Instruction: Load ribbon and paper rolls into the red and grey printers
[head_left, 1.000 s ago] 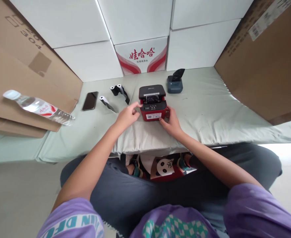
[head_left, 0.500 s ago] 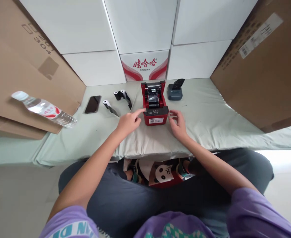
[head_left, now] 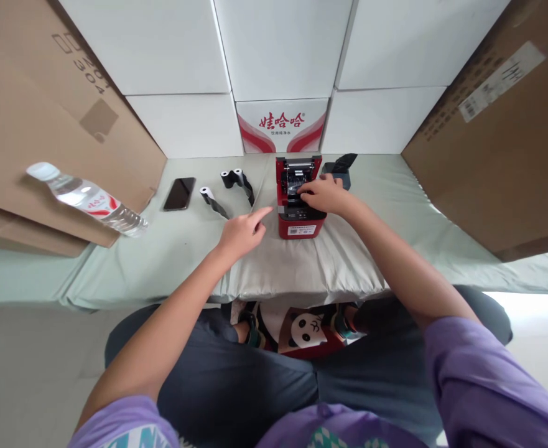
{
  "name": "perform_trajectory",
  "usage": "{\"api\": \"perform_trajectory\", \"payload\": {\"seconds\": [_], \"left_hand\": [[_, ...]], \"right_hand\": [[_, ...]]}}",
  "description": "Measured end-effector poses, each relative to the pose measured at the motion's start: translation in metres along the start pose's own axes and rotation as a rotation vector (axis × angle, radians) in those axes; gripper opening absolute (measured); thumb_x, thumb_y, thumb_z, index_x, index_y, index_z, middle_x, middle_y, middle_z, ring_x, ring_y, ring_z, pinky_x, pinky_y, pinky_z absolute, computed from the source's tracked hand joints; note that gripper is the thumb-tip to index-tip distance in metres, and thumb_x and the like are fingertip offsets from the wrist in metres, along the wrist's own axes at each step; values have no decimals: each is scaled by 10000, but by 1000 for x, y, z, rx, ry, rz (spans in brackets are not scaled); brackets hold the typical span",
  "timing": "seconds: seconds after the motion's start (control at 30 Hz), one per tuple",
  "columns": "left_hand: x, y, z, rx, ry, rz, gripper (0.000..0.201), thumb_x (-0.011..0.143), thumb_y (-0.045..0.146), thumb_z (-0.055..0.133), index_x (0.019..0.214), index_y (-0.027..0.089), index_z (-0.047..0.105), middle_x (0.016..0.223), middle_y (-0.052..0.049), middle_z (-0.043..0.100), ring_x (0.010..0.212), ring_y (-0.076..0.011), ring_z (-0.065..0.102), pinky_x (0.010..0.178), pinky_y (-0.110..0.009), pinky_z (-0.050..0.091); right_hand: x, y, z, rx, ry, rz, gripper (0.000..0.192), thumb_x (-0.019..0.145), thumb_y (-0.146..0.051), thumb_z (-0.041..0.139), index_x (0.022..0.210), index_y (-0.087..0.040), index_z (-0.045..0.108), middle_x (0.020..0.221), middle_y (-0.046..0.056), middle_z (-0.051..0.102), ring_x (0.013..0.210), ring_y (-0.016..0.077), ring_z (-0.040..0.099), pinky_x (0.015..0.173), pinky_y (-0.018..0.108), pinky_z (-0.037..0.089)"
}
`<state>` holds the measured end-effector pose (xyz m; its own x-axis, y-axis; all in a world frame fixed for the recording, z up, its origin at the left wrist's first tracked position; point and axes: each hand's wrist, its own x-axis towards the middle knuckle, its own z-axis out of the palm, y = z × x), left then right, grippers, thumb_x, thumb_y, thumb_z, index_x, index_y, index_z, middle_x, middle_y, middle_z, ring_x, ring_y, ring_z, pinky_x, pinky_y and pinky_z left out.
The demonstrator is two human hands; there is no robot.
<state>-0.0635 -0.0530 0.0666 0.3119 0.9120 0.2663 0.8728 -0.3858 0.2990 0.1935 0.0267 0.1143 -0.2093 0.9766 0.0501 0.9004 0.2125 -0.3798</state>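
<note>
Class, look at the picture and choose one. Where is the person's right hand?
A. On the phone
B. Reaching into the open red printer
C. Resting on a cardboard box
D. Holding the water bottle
B. The right hand lies over the open top of the red printer, fingers at its paper bay.

We wear a purple tee with short sleeves [head_left: 497, 379], white lettering on the left one, a teal-and-white check on the chest, dark grey trousers [head_left: 236, 386], and bare forearms.
</note>
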Motion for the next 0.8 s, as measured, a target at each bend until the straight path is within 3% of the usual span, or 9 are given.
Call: {"api": "perform_trajectory", "payload": {"seconds": [0.1, 0.17, 0.27, 0.37, 0.5, 0.63, 0.8], "left_hand": [[-3, -3, 1, -30, 38, 14, 496, 948, 187, 531, 1406, 293, 689, 968, -29, 812, 822, -206, 741, 711, -292, 504], [-4, -4, -1, -68, 87, 28, 460, 941, 179, 530, 1343, 279, 730, 954, -27, 814, 800, -197, 735, 702, -289, 504], [-3, -6, -4, -141, 189, 67, 396, 930, 170, 526, 1223, 248, 782, 938, -32, 819, 764, -185, 719, 699, -290, 501], [-2, -8, -9, -237, 286, 99, 326, 933, 181, 524, 1094, 227, 803, 954, -35, 821, 698, -164, 676, 694, -294, 494], [2, -8, -14, -336, 369, 124, 282, 936, 187, 515, 964, 208, 795, 857, -33, 796, 634, -148, 619, 652, -290, 463], [5, -10, -16, -341, 399, 121, 264, 925, 184, 523, 925, 203, 786, 801, -27, 772, 626, -149, 609, 647, -292, 450], [7, -13, -18, -292, 325, 84, 275, 934, 180, 512, 936, 208, 785, 847, -35, 791, 696, -167, 669, 705, -297, 489]], "right_hand": [[1, -6, 4, 57, -55, 9, 199, 837, -313, 708, 971, -312, 856, 1090, 108, 792, 1229, 431, 569, 1061, 656, 406], [-4, -3, 9, 160, -7, -6, 169, 827, -293, 688, 895, -284, 843, 1014, 93, 793, 1171, 380, 594, 1013, 562, 458], [-13, 6, 14, 363, 98, -81, 178, 814, -231, 602, 812, -224, 780, 855, 56, 753, 944, 262, 634, 885, 409, 494], [-21, 15, 13, 492, 115, -159, 171, 763, -159, 526, 751, -202, 691, 733, 15, 676, 740, 187, 590, 785, 346, 483], [-21, 18, 9, 617, 80, -221, 205, 741, -99, 502, 831, -220, 642, 818, 15, 737, 855, 208, 691, 821, 341, 528], [-7, 7, 0, 456, -20, -186, 370, 736, -28, 533, 985, -211, 736, 948, 46, 813, 1006, 240, 744, 920, 377, 556], [9, -18, -26, 141, -293, -192, 356, 716, 4, 637, 853, -258, 836, 963, 21, 832, 937, 255, 745, 905, 391, 553]]}}
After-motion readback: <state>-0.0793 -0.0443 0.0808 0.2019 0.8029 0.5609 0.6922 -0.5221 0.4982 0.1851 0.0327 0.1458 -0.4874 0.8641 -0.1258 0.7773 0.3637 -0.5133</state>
